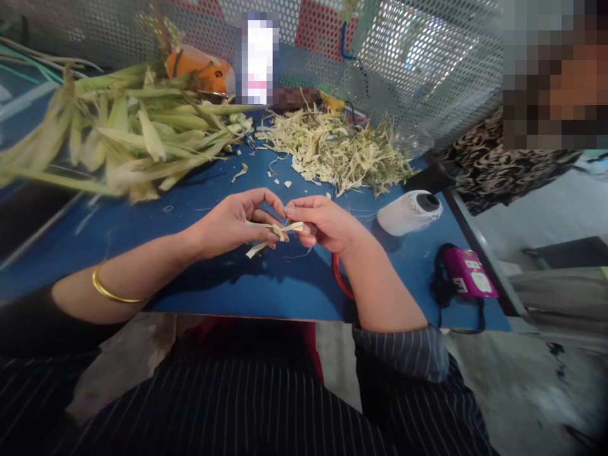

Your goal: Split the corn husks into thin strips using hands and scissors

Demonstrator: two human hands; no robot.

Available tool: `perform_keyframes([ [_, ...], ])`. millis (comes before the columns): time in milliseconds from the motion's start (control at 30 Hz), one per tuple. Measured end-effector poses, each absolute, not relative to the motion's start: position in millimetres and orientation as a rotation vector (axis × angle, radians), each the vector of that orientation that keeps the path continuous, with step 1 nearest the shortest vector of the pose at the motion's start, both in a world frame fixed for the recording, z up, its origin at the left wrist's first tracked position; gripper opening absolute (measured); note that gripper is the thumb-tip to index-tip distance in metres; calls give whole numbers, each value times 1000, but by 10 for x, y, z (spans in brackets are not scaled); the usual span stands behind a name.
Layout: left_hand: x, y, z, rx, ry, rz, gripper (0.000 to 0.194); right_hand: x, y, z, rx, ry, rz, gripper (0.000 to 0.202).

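A small knotted strip of pale corn husk [278,232] is pinched between the thumb and fingers of my left hand [240,218], over the front middle of the blue table. Close against it, my right hand [327,221] has thumb and forefinger pressed together beside the knot; a fine thread seems to be between them, though it is hard to make out. One short husk end hangs below my left fingers, another points right. A white spool of thread [403,213] lies to the right, with faint strands running toward my hands. Red scissor handles [342,278] show partly behind my right forearm.
Long green husks [156,120] are heaped at the back left, shredded husk pieces [342,149] at the back centre. A magenta box with a black cord [475,272] sits at the right edge. Perforated metal mesh [380,50] stands behind; another person [498,164] is at right.
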State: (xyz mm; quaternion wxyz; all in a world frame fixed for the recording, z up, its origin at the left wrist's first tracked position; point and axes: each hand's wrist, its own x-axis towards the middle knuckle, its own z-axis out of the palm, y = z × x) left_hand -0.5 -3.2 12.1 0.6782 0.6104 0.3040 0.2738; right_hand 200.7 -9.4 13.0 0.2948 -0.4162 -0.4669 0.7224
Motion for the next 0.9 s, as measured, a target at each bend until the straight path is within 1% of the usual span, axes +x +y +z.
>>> perform_keyframes([
  [167,-6,-34,123,1382,644,635,29,2019,-95,156,-1035,-1169,2036,31],
  [400,-29,-20,139,1410,700,644,30,2012,-70,121,-1031,-1102,2055,28],
  [533,-16,-39,146,1405,740,630,25,1964,-65,29,-1081,-1183,1970,23],
  [667,-10,-36,134,1346,742,636,19,1926,-66,-49,-1135,-1328,1803,15],
  [900,-43,65,44,1028,763,767,20,1870,-86,-33,-1235,-1502,1476,20],
])
